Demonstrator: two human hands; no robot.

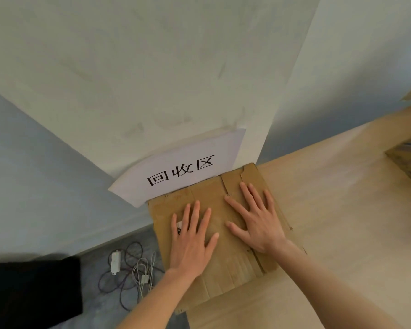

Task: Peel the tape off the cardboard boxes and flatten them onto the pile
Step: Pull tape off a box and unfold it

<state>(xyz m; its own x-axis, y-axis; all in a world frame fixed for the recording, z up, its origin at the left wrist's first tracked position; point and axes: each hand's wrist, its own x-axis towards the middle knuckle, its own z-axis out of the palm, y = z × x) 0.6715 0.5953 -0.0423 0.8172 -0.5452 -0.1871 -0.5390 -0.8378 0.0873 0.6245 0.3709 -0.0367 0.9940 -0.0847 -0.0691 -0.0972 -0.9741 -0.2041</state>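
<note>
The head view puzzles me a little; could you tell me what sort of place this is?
Probably a cardboard recycling corner in an office or workroom. A paper sign on the wall reads "回收区" (recycling area), both hands press flattened cardboard on a wooden table, and cables lie on the floor.

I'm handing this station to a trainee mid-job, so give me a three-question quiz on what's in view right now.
1. True or false: both hands press flat on the flattened cardboard box.
2. What lies on the floor left of the table?
A. scissors
B. cables and a white adapter
C. a tape roll
3. Fill in: the paper sign with printed characters hangs on the ____, just behind the cardboard.

Key:
1. True: the left hand and right hand lie on it with fingers straight and spread.
2. B: the cables and white adapter.
3. wall.
</note>
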